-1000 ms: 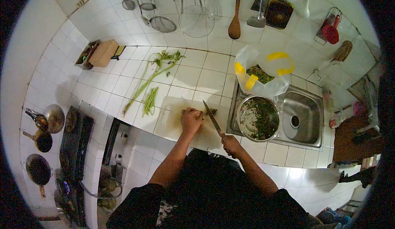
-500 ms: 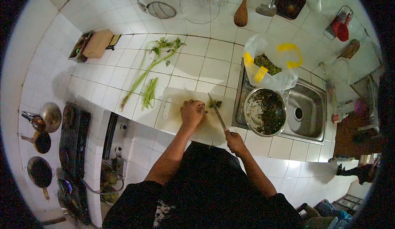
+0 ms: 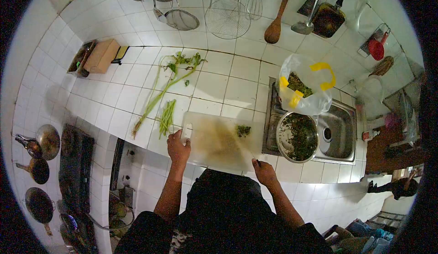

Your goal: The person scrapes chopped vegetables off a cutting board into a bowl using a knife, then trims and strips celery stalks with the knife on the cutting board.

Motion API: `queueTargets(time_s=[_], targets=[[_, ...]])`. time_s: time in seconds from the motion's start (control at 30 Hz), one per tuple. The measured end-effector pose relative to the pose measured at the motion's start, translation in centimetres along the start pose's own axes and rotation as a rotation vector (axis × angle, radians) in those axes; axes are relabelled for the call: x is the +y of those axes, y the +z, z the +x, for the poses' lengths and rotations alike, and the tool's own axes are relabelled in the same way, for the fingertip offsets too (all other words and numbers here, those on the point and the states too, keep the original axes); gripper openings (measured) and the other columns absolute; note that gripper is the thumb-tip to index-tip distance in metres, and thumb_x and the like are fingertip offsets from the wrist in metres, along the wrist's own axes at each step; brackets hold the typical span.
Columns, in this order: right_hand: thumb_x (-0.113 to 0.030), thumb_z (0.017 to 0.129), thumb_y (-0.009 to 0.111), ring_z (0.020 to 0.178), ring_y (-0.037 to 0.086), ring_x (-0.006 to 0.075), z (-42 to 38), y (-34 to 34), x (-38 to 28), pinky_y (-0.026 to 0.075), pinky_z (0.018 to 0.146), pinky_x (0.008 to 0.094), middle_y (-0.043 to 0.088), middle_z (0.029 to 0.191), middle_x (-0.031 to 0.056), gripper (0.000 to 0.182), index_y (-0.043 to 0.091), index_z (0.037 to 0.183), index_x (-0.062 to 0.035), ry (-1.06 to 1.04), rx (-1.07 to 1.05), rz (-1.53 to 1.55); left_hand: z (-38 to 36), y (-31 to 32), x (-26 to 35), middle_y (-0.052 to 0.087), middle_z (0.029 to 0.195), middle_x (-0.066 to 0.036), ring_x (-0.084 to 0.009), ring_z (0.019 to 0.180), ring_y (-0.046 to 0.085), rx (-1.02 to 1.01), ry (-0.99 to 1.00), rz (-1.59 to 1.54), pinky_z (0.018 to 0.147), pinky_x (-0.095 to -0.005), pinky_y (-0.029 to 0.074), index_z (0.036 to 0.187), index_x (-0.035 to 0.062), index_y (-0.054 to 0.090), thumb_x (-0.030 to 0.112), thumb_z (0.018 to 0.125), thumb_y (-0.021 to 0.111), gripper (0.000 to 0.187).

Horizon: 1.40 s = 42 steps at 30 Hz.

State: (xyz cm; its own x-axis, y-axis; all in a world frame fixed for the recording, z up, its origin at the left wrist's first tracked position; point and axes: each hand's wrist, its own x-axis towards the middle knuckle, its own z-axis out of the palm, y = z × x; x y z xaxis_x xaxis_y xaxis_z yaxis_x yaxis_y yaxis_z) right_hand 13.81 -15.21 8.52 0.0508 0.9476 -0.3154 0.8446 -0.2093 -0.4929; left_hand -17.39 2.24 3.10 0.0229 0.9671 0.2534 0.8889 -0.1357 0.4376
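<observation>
A pale cutting board [image 3: 214,140] with brownish stains lies at the counter's front edge. My left hand [image 3: 179,146] is at its left end, fingers closed around the edge by the handle slot. My right hand [image 3: 265,172] grips a knife [image 3: 249,152] near the board's front right corner; its blade is blurred and hard to make out. A small heap of chopped greens [image 3: 243,130] sits on the right part of the board. Left of the board lie a bunch of cut green stems [image 3: 167,118] and long leafy stalks [image 3: 157,98].
Right of the board stands a steel bowl [image 3: 297,137] of chopped greens, beside the sink [image 3: 338,135]. Behind it is a plastic bag [image 3: 305,85] with more greens. A cardboard box [image 3: 102,56] stands at the back left. Utensils, including a wooden spoon [image 3: 273,31], hang on the wall.
My left hand has moved left from the board's middle to its left end. My right hand has drawn the knife back from the chopped greens toward the front edge. The view has shifted slightly.
</observation>
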Motion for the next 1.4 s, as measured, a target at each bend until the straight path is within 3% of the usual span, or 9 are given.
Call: queueTargets(time_s=[0.1,0.17,0.5,0.63,0.7,0.8,0.83,1.3,1.4], targets=[[-0.028,0.1,0.035,0.077,0.061,0.0401,0.1,0.1,-1.0,0.051,0.069,0.0469,0.062,0.081,0.0229,0.036,0.059,0.107,-0.0017,0.055,-0.025,0.023,0.5,0.7,-0.5,0.058,0.095,-0.015,-0.0335,0.093,0.056,-0.118,-0.07,0.01,0.083,-0.0454,0.046,0.12,0.0066,0.052,0.01,0.071,0.069,0.052],[-0.038,0.099,0.037,0.085,0.061,0.0427,0.1,0.5,-1.5,0.05,0.078,0.0476,0.064,0.091,0.0236,0.045,0.061,0.102,-0.0004,0.324,-0.043,0.241,0.8,0.9,-0.8,0.059,0.093,-0.016,-0.033,0.091,0.058,-0.139,-0.048,-0.014,0.081,-0.0447,0.047,0.122,0.0046,0.05,0.009,0.071,0.068,0.054],[-0.052,0.094,0.04,0.097,0.059,0.0442,-2.2,-2.0,-1.8,0.046,0.086,0.0462,0.064,0.099,0.0253,0.059,0.064,0.104,0.0007,0.415,0.027,0.481,0.8,1.9,-4.1,0.061,0.085,-0.02,-0.0345,0.082,0.06,-0.412,-0.18,-0.161,0.077,-0.0404,0.049,0.101,-0.0047,0.057,0.015,0.071,0.065,0.036],[-0.052,0.094,0.041,0.095,0.06,0.0447,-3.3,-1.9,0.0,0.047,0.085,0.0457,0.064,0.095,0.0269,0.059,0.063,0.106,0.001,0.418,0.049,0.596,1.0,1.3,-4.1,0.062,0.085,-0.013,-0.025,0.071,0.06,-0.452,-0.094,-0.494,0.065,-0.035,0.051,0.102,-0.0012,0.055,0.011,0.079,0.057,0.026],[-0.052,0.094,0.041,0.094,0.06,0.0449,-4.0,-1.9,0.7,0.047,0.084,0.0458,0.064,0.094,0.0274,0.059,0.063,0.106,0.001,0.431,0.072,0.614,1.5,-0.3,-3.0,0.059,0.081,-0.006,-0.0164,0.065,0.058,-0.558,-0.687,-0.779,0.056,-0.0314,0.049,0.103,0.0041,0.055,0.012,0.08,0.056,0.025],[-0.052,0.094,0.041,0.091,0.06,0.0451,-6.0,-4.1,1.2,0.047,0.082,0.0475,0.065,0.092,0.027,0.058,0.063,0.102,0.0012,0.451,-0.035,0.584,1.9,-1.0,-2.7,0.056,0.074,-0.001,-0.0119,0.06,0.054,-0.549,-0.593,-0.984,0.051,-0.0272,0.046,0.096,0.011,0.051,0.012,0.078,0.054,0.018],[-0.052,0.094,0.04,0.09,0.061,0.0451,-6.3,-4.6,1.6,0.047,0.081,0.0482,0.064,0.09,0.0271,0.058,0.063,0.099,0.0012,0.437,0.005,0.599,3.4,-2.6,-0.5,0.054,0.072,0.0,-0.0113,0.057,0.051,-0.599,-0.56,-0.758,0.049,-0.0267,0.046,0.092,0.0123,0.048,0.012,0.077,0.055,0.017],[-0.044,0.095,0.045,0.07,0.06,0.043,-10.3,-11.7,1.9,0.046,0.066,0.0503,0.061,0.071,0.0232,0.047,0.057,0.091,0.0008,0.24,-0.048,0.462,2.5,-8.7,9.3,0.056,0.07,-0.002,-0.0128,0.055,0.054,-0.453,-0.759,-1.116,0.046,-0.0263,0.044,0.088,0.0123,0.05,0.008,0.078,0.055,0.012],[-0.044,0.096,0.042,0.073,0.061,0.0434,-9.7,-11.7,1.5,0.047,0.068,0.0525,0.061,0.071,0.0237,0.047,0.055,0.092,0.0006,0.196,-0.131,0.378,1.4,-9.2,13.0,0.055,0.069,-0.002,-0.0133,0.053,0.053,-0.506,-0.61,-0.861,0.045,-0.0265,0.043,0.088,0.0137,0.049,0.008,0.079,0.055,0.012]])
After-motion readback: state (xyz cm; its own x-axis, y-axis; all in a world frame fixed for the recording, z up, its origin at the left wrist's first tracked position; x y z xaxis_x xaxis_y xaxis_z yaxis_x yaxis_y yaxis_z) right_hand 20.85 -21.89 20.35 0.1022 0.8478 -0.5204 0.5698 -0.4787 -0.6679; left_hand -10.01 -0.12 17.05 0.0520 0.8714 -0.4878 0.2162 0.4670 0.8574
